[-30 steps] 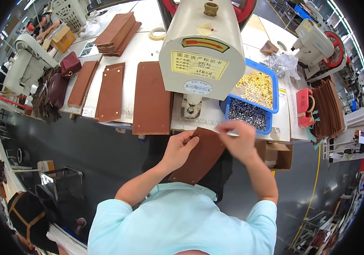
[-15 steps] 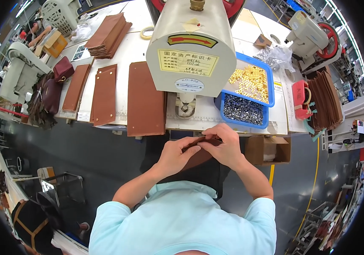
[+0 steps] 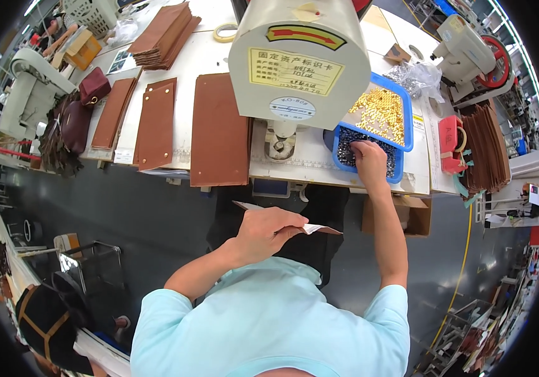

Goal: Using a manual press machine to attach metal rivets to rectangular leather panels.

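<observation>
My left hand (image 3: 265, 231) is closed on a brown leather piece (image 3: 327, 230) in front of my body, with a pale side of it showing at the fingers. My right hand (image 3: 370, 162) reaches into the lower blue tray (image 3: 395, 178), its fingertips together among small dark metal studs (image 3: 347, 139). Whether a stud is between them cannot be made out. Overlapping behind it is an upper blue tray (image 3: 409, 119) of gold-coloured studs (image 3: 379, 112). Left of the trays stands a white press machine (image 3: 301, 69), its head above a small metal die (image 3: 280, 146).
Stacks of brown leather panels (image 3: 220, 132) lie along the left of the white table (image 3: 313, 173); one panel (image 3: 157, 122) carries gold studs. At right are a red holder (image 3: 450, 144), more leather (image 3: 486, 151) and another machine (image 3: 464, 53). A cardboard box (image 3: 420, 217) sits below the table edge.
My right hand has let go of the leather and moved up and right into the tray of dark studs. The leather, in my left hand alone, now shows a pale side.
</observation>
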A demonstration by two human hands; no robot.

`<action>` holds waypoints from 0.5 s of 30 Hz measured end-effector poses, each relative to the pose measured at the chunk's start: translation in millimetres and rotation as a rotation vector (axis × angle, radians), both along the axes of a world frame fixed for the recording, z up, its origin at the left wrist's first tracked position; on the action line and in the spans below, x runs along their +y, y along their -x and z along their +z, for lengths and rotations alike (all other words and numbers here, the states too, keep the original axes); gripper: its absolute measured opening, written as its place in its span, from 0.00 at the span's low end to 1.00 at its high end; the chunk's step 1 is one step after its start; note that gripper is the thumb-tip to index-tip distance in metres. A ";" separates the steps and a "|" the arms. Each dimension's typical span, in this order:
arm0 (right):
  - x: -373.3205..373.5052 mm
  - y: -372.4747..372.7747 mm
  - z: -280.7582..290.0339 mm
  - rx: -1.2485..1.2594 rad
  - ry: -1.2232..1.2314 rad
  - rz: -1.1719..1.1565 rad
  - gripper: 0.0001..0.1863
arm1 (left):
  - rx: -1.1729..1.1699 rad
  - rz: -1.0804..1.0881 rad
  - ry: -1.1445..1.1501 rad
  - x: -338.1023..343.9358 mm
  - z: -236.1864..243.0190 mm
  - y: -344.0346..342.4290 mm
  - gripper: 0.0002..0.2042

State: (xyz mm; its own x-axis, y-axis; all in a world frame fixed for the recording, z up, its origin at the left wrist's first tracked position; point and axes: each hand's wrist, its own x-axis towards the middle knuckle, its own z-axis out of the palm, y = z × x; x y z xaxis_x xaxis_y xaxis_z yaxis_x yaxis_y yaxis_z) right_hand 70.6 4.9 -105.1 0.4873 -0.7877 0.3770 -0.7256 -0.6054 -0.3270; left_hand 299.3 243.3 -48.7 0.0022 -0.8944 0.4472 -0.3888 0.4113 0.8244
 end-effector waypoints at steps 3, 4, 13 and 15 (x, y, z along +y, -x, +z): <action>3.2 -0.9 4.7 0.047 0.051 -0.033 0.07 | 0.025 -0.001 0.081 0.6 -4.5 -2.7 0.11; 2.6 0.0 4.8 0.037 0.074 -0.030 0.07 | 0.022 -0.003 0.079 1.2 -4.2 -3.7 0.11; 14.7 4.5 15.9 -0.229 -0.123 -0.068 0.09 | -0.006 -0.017 0.152 -1.1 0.8 -3.9 0.10; 31.3 -1.2 31.0 -0.321 -0.271 -0.092 0.09 | -0.003 -0.011 0.152 -2.4 0.3 -4.0 0.10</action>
